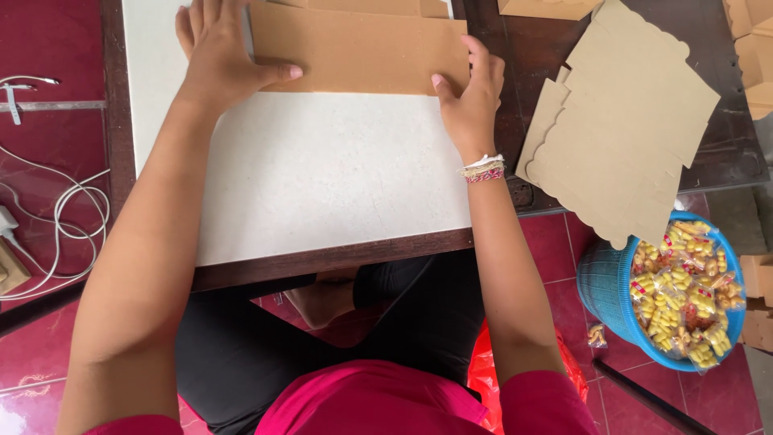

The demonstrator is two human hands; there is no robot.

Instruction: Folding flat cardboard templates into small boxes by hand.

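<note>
My arms are bare from shoulder to wrist — the short sleeves of my pink-magenta top only show at the bottom edge, one on each side. The same top covers my front, plain, with no print that I can see. Below it I wear black trousers. My right hand (471, 97) has a small stack of bracelets at the wrist — white thread or beads, a pale band and a red-patterned one. My left hand (221, 56) and its wrist carry nothing. One bare foot shows under me.

brown cardboard sheet (358, 48), blue basket (605, 286), red floor (48, 48)
</note>
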